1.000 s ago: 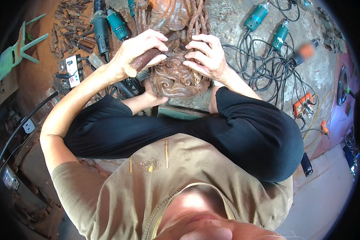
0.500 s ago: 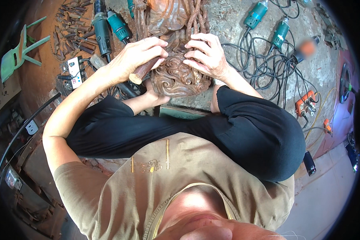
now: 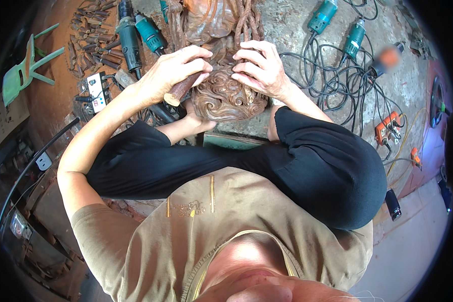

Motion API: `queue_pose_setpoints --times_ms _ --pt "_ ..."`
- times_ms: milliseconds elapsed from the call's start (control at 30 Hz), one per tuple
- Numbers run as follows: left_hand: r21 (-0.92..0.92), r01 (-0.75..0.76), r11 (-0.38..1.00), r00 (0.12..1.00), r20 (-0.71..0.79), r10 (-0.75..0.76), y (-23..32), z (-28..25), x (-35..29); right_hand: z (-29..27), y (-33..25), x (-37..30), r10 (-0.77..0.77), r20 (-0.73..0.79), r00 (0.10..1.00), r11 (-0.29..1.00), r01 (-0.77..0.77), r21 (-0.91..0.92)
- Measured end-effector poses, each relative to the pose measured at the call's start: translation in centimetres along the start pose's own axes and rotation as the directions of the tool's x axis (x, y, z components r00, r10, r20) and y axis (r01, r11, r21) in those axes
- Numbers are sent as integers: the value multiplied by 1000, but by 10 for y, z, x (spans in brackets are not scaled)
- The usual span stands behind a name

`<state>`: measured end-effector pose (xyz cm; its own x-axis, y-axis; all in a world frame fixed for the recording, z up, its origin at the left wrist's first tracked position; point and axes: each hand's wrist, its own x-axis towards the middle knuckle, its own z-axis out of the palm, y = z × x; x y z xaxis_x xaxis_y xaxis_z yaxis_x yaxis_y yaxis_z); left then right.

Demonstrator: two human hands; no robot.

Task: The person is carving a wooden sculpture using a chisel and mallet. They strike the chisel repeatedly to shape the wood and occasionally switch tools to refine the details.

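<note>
A brown wood carving (image 3: 229,98) with curled, swirling relief lies between my feet, its upper part running on to smooth and rope-like shapes. My left hand (image 3: 183,68) is closed around a round wooden handle (image 3: 181,90), whose pale cut end points toward me. The handle looks like that of a carving chisel; whatever is at its far end is hidden by my fingers and the carving. On the carving's right side rests my right hand (image 3: 260,68), its fingers apart and slightly bent over the wood.
Many loose wooden-handled tools (image 3: 103,48) lie at the far left near a green plastic chair (image 3: 25,70). Teal power grinders (image 3: 148,32) sit left of the carving. More teal grinders (image 3: 355,38) lie right, amid tangled black cables (image 3: 332,75) and an orange power strip (image 3: 389,128).
Both hands keep almost the same place on the handle and the carving. The whole view has shifted very slightly.
</note>
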<state>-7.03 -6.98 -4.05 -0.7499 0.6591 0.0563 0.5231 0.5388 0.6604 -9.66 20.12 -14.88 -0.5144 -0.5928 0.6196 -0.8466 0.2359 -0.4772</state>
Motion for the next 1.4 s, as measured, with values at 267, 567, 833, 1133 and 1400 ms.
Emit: queue_pose_setpoints --times_ms 267,567,833,1133,1400 --pt "-7 5 1000 1000 -13 -5 3 -3 -1 0 0 -1 -6 -5 1000 1000 6 0" --pt "-57 -14 998 984 -180 3 -5 3 4 0 1 -1 -3 -18 1000 1000 3 1" --pt "-227 161 961 971 -139 -196 2 -4 -6 1 2 -2 4 -14 1000 1000 -4 8" --pt "-157 59 986 971 -220 -93 0 1 3 1 1 -2 2 -15 1000 1000 -2 6" --pt "-259 175 950 962 -159 -220 4 0 -2 0 1 -1 1 -11 1000 1000 -1 19"
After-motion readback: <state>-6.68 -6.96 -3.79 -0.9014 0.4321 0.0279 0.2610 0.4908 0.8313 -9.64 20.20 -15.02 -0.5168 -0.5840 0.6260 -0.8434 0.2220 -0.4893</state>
